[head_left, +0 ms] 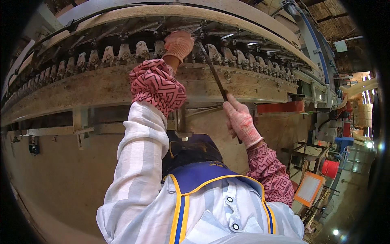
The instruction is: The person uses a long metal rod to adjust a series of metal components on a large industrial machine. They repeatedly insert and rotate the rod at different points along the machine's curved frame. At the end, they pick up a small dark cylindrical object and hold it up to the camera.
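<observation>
A long machine bed (pixel 199 83) crosses in front of me, carrying a row of metal clamp-like brackets (pixel 142 51) with springs and bolts. My left hand (pixel 179 44), in a pale pink knitted glove, reaches in among the brackets. Its fingers look curled against parts there, but what they grip is hidden. Lower and to the right, my right hand (pixel 240 120), gloved the same way, is closed round a long thin dark metal bar (pixel 214 73). The bar slants up and left, its far tip among the brackets just right of my left hand.
A pale curved rail (pixel 227 18) runs above the brackets. To the right are a red beam (pixel 280 107), an orange-framed panel (pixel 309 189) and a red spool (pixel 330 168). A small dark box (pixel 34 145) hangs below the bed at left.
</observation>
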{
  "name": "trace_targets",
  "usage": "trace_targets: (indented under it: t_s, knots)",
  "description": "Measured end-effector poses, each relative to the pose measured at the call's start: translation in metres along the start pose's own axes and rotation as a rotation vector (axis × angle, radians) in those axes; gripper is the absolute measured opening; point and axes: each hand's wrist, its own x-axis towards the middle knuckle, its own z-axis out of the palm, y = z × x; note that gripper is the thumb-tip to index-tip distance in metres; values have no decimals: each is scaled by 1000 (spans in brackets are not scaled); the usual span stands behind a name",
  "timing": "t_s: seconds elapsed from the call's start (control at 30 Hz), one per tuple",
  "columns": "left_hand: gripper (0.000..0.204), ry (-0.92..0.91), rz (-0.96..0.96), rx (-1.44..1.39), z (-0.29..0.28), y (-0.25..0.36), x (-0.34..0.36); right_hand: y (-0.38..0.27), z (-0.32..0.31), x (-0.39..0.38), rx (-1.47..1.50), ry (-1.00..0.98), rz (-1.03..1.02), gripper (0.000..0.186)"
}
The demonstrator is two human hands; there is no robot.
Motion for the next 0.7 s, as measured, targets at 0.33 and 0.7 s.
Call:
trace_targets:
  t_s: [0.33, 0.7]
  knots:
    - [54, 218, 153, 26, 16, -10, -5, -11, 4, -1, 64, 31, 62, 59]
    - [50, 91, 98, -49, -8, -5, -16, -37, -17, 1, -6, -32, 86, 60]
